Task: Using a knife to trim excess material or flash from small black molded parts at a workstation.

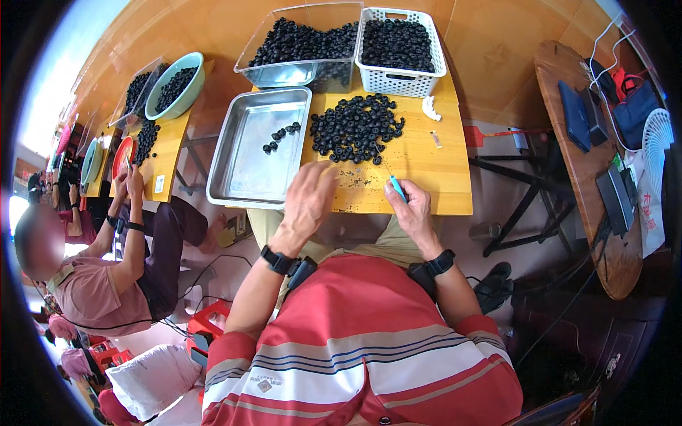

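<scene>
Gripping a blue tool [396,187], right hand [410,211] (pinched, seemingly) faces berry-filled basket [398,81]

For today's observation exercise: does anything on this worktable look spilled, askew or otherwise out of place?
Nothing looks spilled or damaged. The heap of dark rings lies loose on the wooden table, while only a few sit in the metal tray. The right hand holds a blue-handled tool; the left hand reaches toward the heap.

Both forearms reach forward from the lower edge, bare below short striped sleeves, each with a black band at the wrist. The left hand [307,199] is palm down, fingers curled loosely and pointing forward. The right hand [410,209] is closed in a pinching grip, knuckles up, slightly behind the left.
</scene>
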A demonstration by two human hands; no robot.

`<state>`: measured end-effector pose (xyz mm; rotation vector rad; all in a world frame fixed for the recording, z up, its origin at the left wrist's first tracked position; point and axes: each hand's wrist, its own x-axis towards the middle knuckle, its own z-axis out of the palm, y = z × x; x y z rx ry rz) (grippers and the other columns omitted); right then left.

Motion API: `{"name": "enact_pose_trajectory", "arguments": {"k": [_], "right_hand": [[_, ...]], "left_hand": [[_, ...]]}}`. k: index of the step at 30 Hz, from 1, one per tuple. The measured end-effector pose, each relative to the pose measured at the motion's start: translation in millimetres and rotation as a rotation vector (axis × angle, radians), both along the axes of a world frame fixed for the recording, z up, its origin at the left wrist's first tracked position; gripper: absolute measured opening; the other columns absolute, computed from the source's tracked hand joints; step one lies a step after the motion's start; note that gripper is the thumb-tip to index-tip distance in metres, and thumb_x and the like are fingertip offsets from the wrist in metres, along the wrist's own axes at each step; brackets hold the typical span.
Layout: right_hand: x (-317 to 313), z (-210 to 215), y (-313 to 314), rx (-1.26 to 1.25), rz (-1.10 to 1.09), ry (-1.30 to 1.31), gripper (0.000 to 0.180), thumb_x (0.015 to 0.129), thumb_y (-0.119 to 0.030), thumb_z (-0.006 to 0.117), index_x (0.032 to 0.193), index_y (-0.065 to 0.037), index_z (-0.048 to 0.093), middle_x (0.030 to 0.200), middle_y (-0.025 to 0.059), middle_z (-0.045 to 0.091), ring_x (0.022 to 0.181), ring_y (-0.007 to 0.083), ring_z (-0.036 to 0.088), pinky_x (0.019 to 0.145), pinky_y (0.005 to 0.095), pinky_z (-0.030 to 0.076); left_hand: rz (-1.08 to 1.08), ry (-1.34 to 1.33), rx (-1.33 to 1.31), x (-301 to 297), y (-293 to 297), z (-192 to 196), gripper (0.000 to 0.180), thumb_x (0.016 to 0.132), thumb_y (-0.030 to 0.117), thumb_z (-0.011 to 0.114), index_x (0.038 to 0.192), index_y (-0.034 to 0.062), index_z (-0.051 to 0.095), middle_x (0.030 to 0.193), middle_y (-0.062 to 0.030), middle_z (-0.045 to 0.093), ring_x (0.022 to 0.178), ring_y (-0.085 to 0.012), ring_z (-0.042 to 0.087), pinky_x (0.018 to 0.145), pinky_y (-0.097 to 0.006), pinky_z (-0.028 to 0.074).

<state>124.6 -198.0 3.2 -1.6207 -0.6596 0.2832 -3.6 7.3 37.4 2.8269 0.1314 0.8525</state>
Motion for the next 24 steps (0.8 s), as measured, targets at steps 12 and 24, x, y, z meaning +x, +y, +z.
{"name": "enact_pose_trajectory", "arguments": {"k": [12, 24], "right_hand": [[2.0, -5.1, -0.8, 0.04, -0.034, 0.025, 0.027, 0.097, -0.024, 0.069, 0.093, 0.003, 0.069, 0.066, -0.002, 0.051, 0.063, 0.0064, 0.043, 0.055, 0.0274, 0.038], [1.5, -6.7, 0.9, 0.039, -0.037, 0.024, 0.026, 0.097, -0.023, 0.07, 0.092, 0.003, 0.068, 0.066, -0.0011, 0.051, 0.063, 0.0068, 0.043, 0.055, 0.0276, 0.038]], "left_hand": [[-0.203, 0.204, 0.268, 92.0, -15.6, -9.1, 0.026, 0.082, 0.013, 0.06, 0.105, 0.0085, 0.07, 0.11, -0.0035, 0.064, 0.115, -0.0249, 0.054, 0.098, -0.038, 0.045], [-0.268, 0.292, 0.296, 83.7, -8.8, -15.9, 0.021, 0.084, 0.015, 0.06, 0.102, 0.0081, 0.069, 0.116, -0.0054, 0.066, 0.112, -0.0231, 0.059, 0.098, -0.036, 0.047]]}}
